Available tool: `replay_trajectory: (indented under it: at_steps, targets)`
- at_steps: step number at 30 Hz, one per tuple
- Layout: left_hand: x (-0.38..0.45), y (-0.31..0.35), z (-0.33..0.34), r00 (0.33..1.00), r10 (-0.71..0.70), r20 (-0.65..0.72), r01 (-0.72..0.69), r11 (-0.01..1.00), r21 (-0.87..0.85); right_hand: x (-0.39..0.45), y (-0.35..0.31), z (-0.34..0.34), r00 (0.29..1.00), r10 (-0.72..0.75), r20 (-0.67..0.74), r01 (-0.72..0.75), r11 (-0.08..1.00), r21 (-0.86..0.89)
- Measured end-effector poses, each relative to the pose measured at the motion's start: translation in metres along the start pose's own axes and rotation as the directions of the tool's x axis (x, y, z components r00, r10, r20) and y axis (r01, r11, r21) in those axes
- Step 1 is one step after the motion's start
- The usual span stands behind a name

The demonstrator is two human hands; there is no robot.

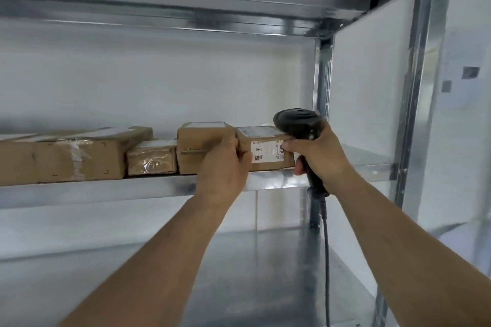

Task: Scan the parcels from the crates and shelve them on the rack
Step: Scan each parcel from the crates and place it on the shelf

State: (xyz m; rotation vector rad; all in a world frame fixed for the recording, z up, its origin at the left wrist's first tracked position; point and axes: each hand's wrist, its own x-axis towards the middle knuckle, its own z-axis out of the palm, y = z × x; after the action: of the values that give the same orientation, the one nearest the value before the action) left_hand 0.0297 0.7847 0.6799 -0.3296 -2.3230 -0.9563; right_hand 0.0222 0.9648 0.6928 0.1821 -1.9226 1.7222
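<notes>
The labelled parcel [265, 150] sits at the front edge of the rack's middle shelf [279, 183], its white label facing you, and it is the rightmost box in the row. Your left hand [225, 167] presses against its left front corner, fingers [233, 145] curled over the seam between it and the next box; whether they truly clamp it or only nudge it into line, you cannot tell from here. Your right hand [318, 154] is clenched around the handle of the black scanner [300, 125], with the forefinger stretched forward to touch the label's right edge. The scanner's head rises just above and to the right of the parcel, and its cable [326, 247] hangs straight down below the shelf.

Touching the labelled parcel on its left stands a taller brown box [204, 148]. Further left lies a low taped box [151, 158], and beyond that a long flat carton [79, 156] running out of view.

As a judgement: this parcel looks already scanned and is being seated in its place, so this one is nearly done. At least four parcels are on the shelf. To the parcel's right, shelf space is free up to the rack post [322, 74], and the shelf below [265, 273] shows nothing on it. The crates are out of view, so you cannot judge how many parcels are left.
</notes>
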Motion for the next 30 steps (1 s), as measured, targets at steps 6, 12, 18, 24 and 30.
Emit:
replay_trajectory:
  at_steps: [6, 12, 18, 24, 30]
  targets:
    - [0.008, 0.006, 0.007, 0.996, -0.052, -0.075, 0.069, 0.969, 0.237, 0.02, 0.015, 0.011, 0.996, 0.078, 0.044, -0.074, 0.993, -0.088]
    - [0.008, 0.004, 0.015, 0.989, -0.093, -0.116, 0.125, 0.941, 0.315, 0.023, 0.02, 0.017, 1.0, 0.024, 0.018, -0.021, 0.983, -0.182]
    - [-0.019, 0.0, -0.006, 0.98, -0.112, -0.165, 0.149, 0.96, 0.236, -0.017, 0.004, 0.01, 0.998, -0.061, 0.003, 0.061, 0.99, -0.127]
    - [-0.091, -0.033, -0.027, 0.959, -0.134, -0.249, 0.158, 0.984, 0.077, -0.096, 0.013, 0.019, 0.994, -0.103, -0.021, 0.103, 0.995, -0.014]
    - [-0.168, -0.096, -0.047, 0.904, -0.27, -0.332, 0.301, 0.953, 0.044, -0.178, 0.041, 0.08, 0.98, -0.03, 0.199, 0.008, 0.994, 0.107]
